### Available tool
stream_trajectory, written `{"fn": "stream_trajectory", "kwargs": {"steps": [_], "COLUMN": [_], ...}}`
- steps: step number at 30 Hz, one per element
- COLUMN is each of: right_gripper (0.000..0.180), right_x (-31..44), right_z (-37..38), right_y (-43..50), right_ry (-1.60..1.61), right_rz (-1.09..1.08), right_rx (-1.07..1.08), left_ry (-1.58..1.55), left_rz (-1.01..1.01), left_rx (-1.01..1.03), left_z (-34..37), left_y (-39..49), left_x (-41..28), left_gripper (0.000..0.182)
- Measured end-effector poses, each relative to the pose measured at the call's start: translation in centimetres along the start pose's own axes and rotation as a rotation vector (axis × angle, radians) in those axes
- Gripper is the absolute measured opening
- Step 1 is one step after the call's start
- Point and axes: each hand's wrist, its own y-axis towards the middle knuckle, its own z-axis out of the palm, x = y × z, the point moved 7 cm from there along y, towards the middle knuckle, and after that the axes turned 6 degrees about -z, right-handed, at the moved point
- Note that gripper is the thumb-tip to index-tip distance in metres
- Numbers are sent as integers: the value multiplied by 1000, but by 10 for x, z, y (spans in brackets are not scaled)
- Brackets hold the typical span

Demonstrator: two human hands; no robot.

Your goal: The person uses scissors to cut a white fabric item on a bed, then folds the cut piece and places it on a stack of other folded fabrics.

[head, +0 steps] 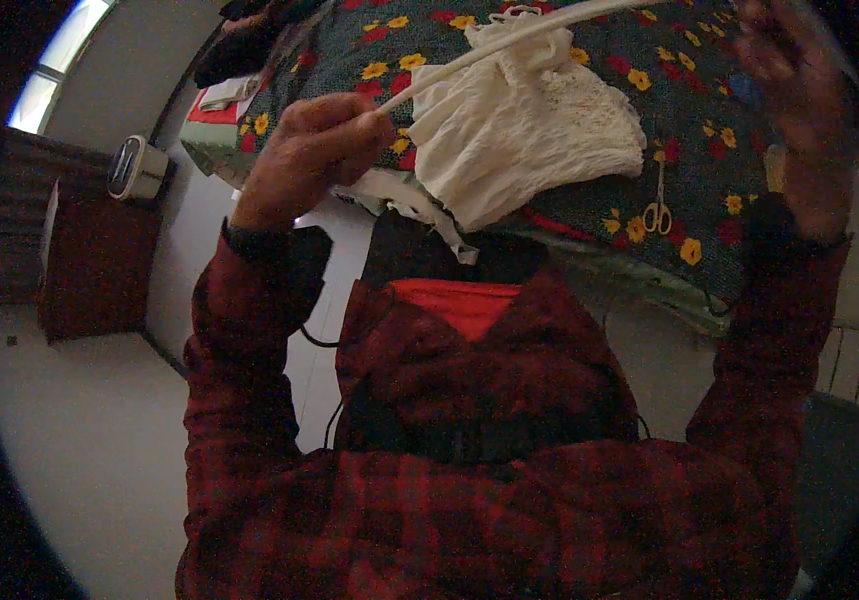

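My left hand pinches one end of a long white fabric strip between thumb and fingers. The strip stretches taut up to the right, where it meets the picture's top edge near my right hand. That hand is raised and blurred, and its fingertips are partly cut off. Beneath the strip, a crumpled cream garment with a textured, lace-like side lies on a dark floral cloth. A narrower white strip hangs over the near edge by my lap. Scissors with pale handles rest right of the garment.
Folded white cloth lies on red fabric at the far left. Near it is a dark, unclear bundle. Across the floor stands a dark red-brown cabinet beside a white appliance-like box. A small blue object sits near my right hand.
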Motion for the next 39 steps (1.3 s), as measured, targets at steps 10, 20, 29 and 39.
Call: {"fn": "stream_trajectory", "kwargs": {"steps": [10,20,29,39], "right_gripper": [28,23,14,21], "right_x": [-13,33,26,-1], "right_z": [-204,-274,-347,-328], "right_y": [-84,-168,-232,-212], "right_ry": [-492,-1284,-917,-1677], "right_rz": [270,232,427,563], "right_rx": [-190,-108,-397,152], "left_ry": [282,221,285,600], "left_rz": [-166,-365,-223,369], "left_rx": [-125,-90,-23,-546], "left_z": [-98,-166,-177,-230], "left_y": [-19,-33,-28,-32], "left_x": [40,76,82,12], "left_gripper": [27,21,21,22]}}
